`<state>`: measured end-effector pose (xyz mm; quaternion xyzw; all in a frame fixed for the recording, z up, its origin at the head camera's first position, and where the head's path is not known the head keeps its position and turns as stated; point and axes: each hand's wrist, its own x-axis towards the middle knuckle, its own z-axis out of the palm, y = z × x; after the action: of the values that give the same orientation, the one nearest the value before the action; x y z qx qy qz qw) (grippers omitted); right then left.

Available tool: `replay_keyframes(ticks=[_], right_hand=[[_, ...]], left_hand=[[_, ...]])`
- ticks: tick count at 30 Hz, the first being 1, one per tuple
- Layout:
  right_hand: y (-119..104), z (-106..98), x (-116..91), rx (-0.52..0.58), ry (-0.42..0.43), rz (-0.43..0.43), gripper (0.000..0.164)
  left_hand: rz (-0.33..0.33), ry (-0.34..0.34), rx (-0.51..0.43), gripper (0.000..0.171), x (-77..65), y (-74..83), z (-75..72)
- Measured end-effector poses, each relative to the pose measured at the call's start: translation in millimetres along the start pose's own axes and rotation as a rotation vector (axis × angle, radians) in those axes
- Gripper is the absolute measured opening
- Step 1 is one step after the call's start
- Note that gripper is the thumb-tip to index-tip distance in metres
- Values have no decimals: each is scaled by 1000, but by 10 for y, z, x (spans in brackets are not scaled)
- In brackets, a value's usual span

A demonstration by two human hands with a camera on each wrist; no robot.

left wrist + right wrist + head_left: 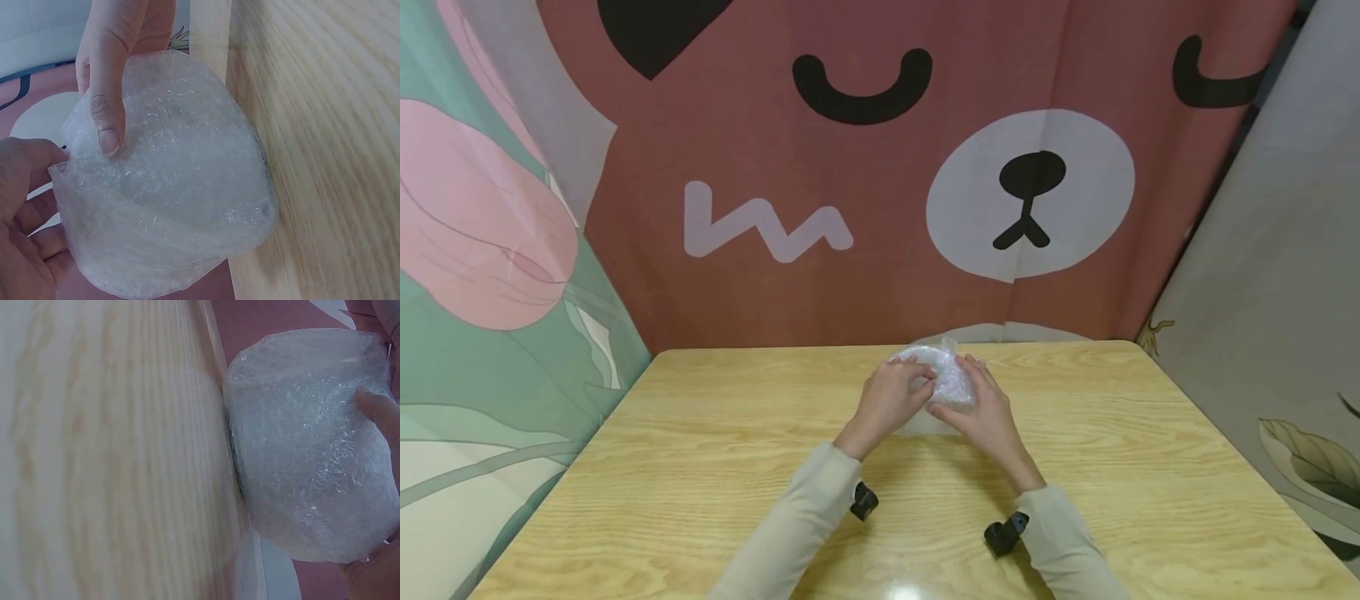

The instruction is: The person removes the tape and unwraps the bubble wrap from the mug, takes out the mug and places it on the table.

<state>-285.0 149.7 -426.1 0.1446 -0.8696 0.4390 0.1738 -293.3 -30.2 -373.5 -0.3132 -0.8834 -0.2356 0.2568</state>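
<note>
Near the far edge of the table, a rounded bundle in clear bubble wrap stands on its edge between both hands. What lies inside the wrap cannot be made out. My left hand pinches the wrap on the near left side, its thumb and forefinger close together. From the right, my right hand grips the bundle. In the left wrist view, a thumb lies against the face of the bubble wrap, while the left hand is at its side. The right wrist view has the bubble wrap beside the tabletop.
The light wood-grain table extends toward me and to both sides. A reddish curtain with a cartoon bear hangs right behind its far edge. More printed fabric hangs at left and right. Small black cameras sit on both wrists.
</note>
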Motion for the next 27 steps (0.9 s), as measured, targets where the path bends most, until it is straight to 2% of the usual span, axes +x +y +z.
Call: replay_keyframes(ticks=[10, 17, 27], right_hand=[[-12, 8, 13, -6, 14, -27, 89], [-1, 4, 14, -22, 32, -36, 89], [-2, 23, 11, -15, 35, -33, 88]], left_hand=[[-25, 70, -34, 9, -31, -12, 52], [-3, 149, -70, 8, -34, -1, 98], [-23, 219, -58, 8, -40, 13, 143]])
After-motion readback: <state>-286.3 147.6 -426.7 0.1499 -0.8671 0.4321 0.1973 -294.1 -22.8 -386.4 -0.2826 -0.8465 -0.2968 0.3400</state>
